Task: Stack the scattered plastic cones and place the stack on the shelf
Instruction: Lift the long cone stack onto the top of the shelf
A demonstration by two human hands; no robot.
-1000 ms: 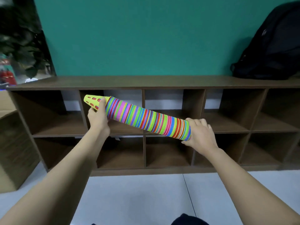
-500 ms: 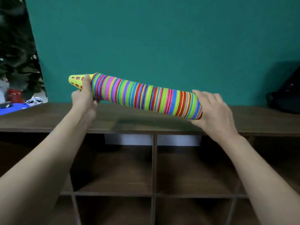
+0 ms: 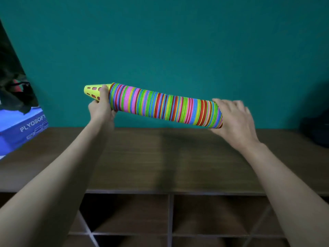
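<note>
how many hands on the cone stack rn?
2: left hand grips the cone stack at its yellow tip end; right hand presses on the wide base end. Both hold it above the shelf top.

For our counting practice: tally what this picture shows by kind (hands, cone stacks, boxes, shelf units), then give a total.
Hands: 2, the left hand and the right hand
Cone stacks: 1, the cone stack
Boxes: 1, the blue box
Shelf units: 1, the shelf unit
Total: 5
</note>
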